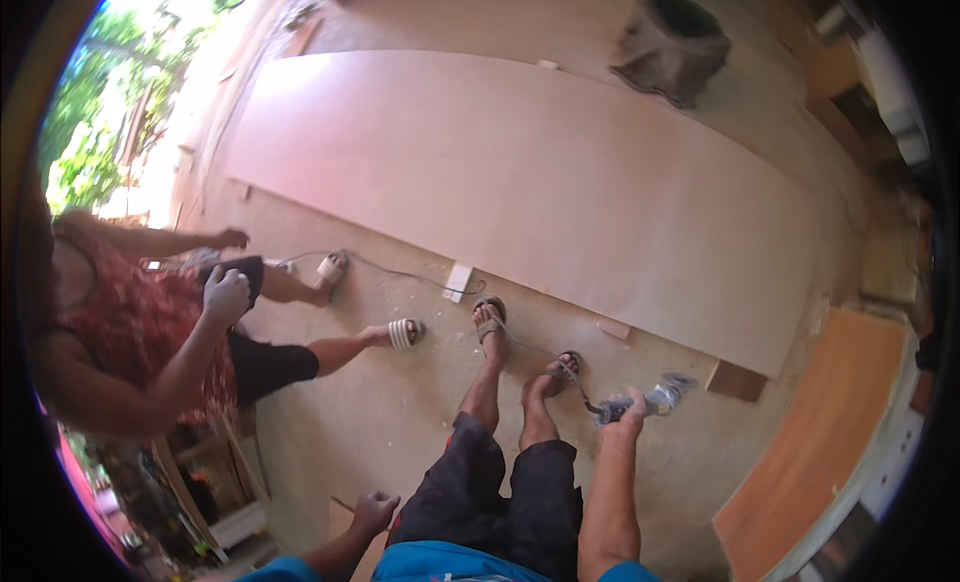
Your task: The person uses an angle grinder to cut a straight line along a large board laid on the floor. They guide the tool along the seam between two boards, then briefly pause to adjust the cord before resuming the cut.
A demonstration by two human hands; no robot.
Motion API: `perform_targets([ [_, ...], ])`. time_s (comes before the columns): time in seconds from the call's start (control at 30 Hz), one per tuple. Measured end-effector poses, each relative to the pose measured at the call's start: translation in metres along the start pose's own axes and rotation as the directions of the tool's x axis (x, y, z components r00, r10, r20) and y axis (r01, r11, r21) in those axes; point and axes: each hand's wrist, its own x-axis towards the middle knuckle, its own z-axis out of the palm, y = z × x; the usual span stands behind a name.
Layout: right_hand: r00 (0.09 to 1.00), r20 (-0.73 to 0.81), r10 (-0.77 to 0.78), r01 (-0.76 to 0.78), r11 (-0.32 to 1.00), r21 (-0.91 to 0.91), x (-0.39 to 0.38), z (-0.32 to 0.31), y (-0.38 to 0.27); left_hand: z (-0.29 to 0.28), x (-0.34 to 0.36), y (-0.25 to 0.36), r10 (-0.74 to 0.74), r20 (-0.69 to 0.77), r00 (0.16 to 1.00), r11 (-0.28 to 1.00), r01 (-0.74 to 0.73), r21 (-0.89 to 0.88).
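My right hand is closed around the body of a corded angle grinder, held out beside my right leg. The grinder's head points right, toward the near edge of a large pale wooden panel; the two look apart. A dark cord runs from the tool's rear past my feet toward the left. Low at my left side hangs my left hand, its fingers curled, with nothing visible in them. The panel lies flat, raised a little off the floor on small wooden blocks.
At the left stands another person in a patterned sleeveless top, hands near the waist. A curved brown board is at the right. Beyond the panel sits a dark draped bin-like object. A white block lies by the panel's near edge.
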Motion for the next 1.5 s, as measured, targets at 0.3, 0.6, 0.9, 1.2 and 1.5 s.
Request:
perform_targets([
  [0.3,0.988,0.044,-0.148,0.154,0.968,-0.198,0.030,-0.037,0.015,0.054,0.078,0.047,-0.046,-0.201,0.979,0.908,-0.043,-0.418],
  [0.6,0.981,0.192,0.021,0.042,0.947,-0.319,-0.031,-0.064,0.040,0.106,0.174,0.128,0.174,0.235,0.956,0.577,0.094,-0.812],
  [0.9,0.917,0.381,0.117,0.015,0.945,-0.326,-0.108,-0.041,0.040,0.118,0.181,0.263,0.353,0.431,0.831,-0.053,0.477,-0.877],
  [1.2,0.946,0.302,0.118,-0.013,0.945,-0.327,-0.120,-0.037,0.035,0.073,0.229,0.238,0.220,0.336,0.916,-0.239,0.385,-0.891],
  [1.5,0.973,0.228,-0.024,0.094,0.949,-0.301,-0.075,-0.030,0.016,0.032,0.230,0.242,0.203,0.298,0.933,0.176,0.264,-0.948],
])
